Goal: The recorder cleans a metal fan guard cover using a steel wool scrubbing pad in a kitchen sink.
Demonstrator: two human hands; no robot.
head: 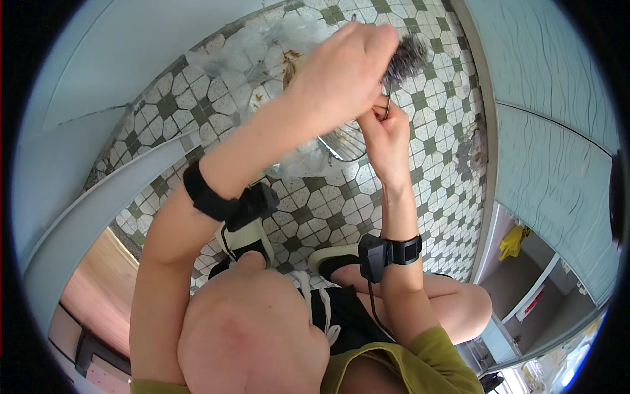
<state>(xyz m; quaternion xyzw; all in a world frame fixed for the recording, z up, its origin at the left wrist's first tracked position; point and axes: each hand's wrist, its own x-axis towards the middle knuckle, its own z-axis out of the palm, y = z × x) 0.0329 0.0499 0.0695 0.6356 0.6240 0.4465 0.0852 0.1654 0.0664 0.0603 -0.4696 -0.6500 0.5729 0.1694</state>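
Observation:
My left hand (342, 69), closed in a fist, reaches across from the left, gripping what looks like a dark bristle brush (407, 58). A small wire loop (354, 17) pokes out past its knuckles. Just below it, my right hand (391, 133) pinches a thin metal wire frame (344, 147) that looks like a rack or basket. Most of that frame is hidden behind my left hand and forearm. Beneath both hands a crumpled clear plastic sheet (231, 47) lies on the floor, with brown dried bits (289, 69) on it.
The floor (305, 212) has white and green mosaic tiles. Pale blue cabinets (546, 133) line the right; one low compartment holds a yellow cloth or bag (514, 242). A white panel (123, 172) rises at the left. Each wrist wears a strapped black device (372, 256).

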